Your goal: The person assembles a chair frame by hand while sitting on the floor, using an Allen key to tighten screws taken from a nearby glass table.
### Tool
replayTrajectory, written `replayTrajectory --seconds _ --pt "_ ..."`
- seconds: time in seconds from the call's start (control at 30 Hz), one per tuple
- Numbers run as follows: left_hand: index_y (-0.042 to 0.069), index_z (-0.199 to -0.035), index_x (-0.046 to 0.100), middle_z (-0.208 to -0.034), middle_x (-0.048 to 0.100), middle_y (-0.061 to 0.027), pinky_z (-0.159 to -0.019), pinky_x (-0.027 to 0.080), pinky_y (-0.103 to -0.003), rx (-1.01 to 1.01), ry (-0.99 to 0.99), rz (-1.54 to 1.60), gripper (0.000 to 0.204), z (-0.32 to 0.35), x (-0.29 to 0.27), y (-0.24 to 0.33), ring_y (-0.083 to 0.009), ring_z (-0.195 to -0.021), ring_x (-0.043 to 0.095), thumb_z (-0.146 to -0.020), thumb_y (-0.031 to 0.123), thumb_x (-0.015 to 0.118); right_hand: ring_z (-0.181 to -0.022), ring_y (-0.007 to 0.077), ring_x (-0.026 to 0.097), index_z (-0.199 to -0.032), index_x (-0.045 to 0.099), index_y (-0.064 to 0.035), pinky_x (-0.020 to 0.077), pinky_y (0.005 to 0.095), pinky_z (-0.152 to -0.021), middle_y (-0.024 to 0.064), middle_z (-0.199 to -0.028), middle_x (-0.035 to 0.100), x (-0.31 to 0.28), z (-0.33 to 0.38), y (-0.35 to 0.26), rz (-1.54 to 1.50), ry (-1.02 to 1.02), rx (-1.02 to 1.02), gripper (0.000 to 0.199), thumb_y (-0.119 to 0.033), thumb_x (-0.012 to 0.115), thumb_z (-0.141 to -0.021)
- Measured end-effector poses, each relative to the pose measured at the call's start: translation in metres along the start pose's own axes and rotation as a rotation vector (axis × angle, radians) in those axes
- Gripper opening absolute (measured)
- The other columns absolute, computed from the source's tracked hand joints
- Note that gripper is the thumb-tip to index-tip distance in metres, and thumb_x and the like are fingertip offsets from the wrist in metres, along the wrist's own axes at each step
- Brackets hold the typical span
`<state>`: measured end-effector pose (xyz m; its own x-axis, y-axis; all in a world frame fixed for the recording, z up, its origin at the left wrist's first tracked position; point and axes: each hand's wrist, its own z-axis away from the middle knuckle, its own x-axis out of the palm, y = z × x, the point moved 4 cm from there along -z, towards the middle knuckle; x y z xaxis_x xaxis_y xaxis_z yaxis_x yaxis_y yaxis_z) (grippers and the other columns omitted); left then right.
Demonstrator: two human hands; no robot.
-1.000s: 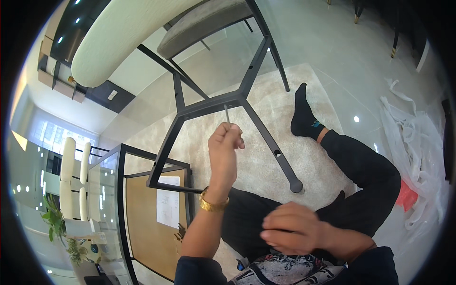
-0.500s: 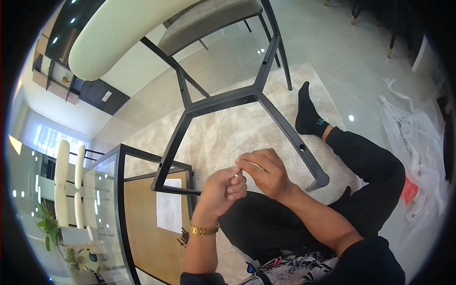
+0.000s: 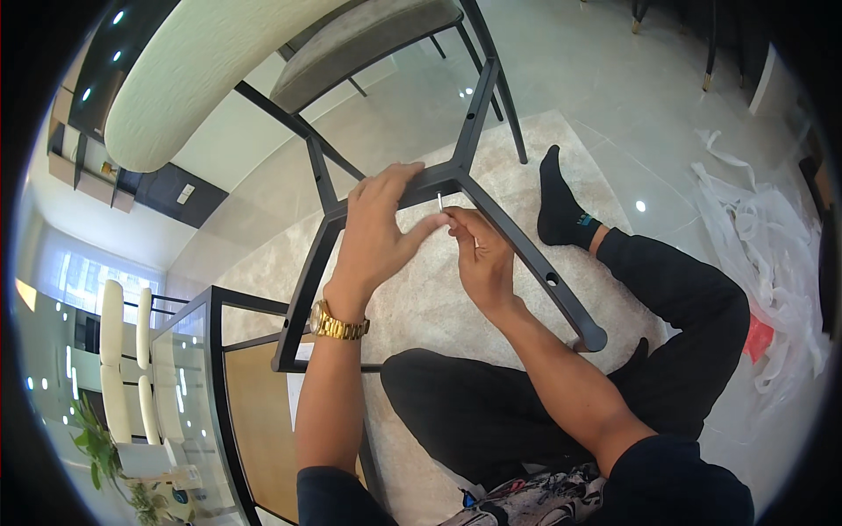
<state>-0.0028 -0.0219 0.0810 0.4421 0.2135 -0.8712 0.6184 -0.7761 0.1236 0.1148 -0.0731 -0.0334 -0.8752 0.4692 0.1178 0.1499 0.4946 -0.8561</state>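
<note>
A black metal chair frame with bolt holes stands in front of me, a cream padded panel at its upper left. Draped over its crossbar, my left hand curls its fingers on the bar, and its thumb reaches toward my right fingertips. Between the right fingertips is a slim silver bolt, upright with its upper end at the underside of the crossbar. My right hand is closed in a pinch just below the bar. Whether the bolt has entered a hole cannot be made out.
A glass-topped table with a black frame stands at left, a white paper sheet by it. My outstretched leg lies on the beige rug. Clear plastic wrapping is heaped at right. A grey-seated chair stands beyond.
Both hands have moved up from in front of my lap to the crossbar. My left hand has taken hold of the bar, and the bolt in my right hand now points up at it.
</note>
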Motion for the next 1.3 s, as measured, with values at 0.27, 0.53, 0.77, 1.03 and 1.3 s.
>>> replayTrajectory --seconds 0.27,0.53,0.77,1.03,1.3 --pt "0.007 -0.131 0.067 -0.126 0.07 -0.0105 -0.11 0.033 -0.042 -0.129 0.011 0.107 0.063 0.007 0.009 -0.008 -0.0297 -0.119 0.061 -0.082 0.043 0.084 -0.081 0.0214 0.067 -0.111 0.072 0.0006 0.0527 0.0327 -0.072 0.0121 -0.092 0.072 -0.003 0.004 0.004 0.057 0.006 -0.053 0.021 0.005 0.057 -0.097" --pt "0.006 -0.131 0.066 -0.125 0.07 -0.0104 -0.109 0.033 -0.042 -0.129 0.039 0.117 0.064 0.007 0.011 -0.01 -0.0289 -0.119 0.061 -0.081 0.043 0.085 -0.079 0.0215 0.066 -0.112 0.071 0.0006 0.0515 0.033 -0.07 0.0119 -0.091 0.071 -0.003 0.0 0.005 0.054 -0.016 -0.026 0.022 0.005 0.057 -0.096" --pt "0.006 -0.128 0.067 -0.123 0.07 -0.011 -0.109 0.032 -0.043 -0.154 0.037 0.123 0.06 0.007 0.011 -0.008 -0.0285 -0.117 0.061 -0.082 0.04 0.085 -0.08 0.0239 0.067 -0.111 0.07 0.0011 0.0525 0.0343 -0.07 0.0133 -0.089 0.069 -0.009 -0.003 -0.001 0.138 -0.055 -0.067 0.021 0.006 0.058 -0.095" --pt "0.005 -0.127 0.067 -0.122 0.07 -0.0118 -0.11 0.031 -0.043 -0.152 0.041 0.126 0.059 0.008 0.012 -0.009 -0.0282 -0.117 0.061 -0.083 0.041 0.083 -0.081 0.0249 0.068 -0.115 0.07 0.0003 0.0546 0.035 -0.073 0.0135 -0.086 0.068 -0.014 -0.004 -0.004 0.254 -0.046 -0.157 0.027 0.011 0.058 -0.093" --pt "0.005 -0.127 0.067 -0.121 0.07 -0.0119 -0.109 0.031 -0.044 -0.161 0.039 0.13 0.059 0.007 0.013 -0.008 -0.0278 -0.116 0.061 -0.083 0.041 0.083 -0.082 0.023 0.069 -0.114 0.071 -0.0005 0.0543 0.0338 -0.072 0.0127 -0.089 0.069 -0.011 -0.004 0.002 0.259 -0.027 -0.147 0.021 0.005 0.061 -0.097"
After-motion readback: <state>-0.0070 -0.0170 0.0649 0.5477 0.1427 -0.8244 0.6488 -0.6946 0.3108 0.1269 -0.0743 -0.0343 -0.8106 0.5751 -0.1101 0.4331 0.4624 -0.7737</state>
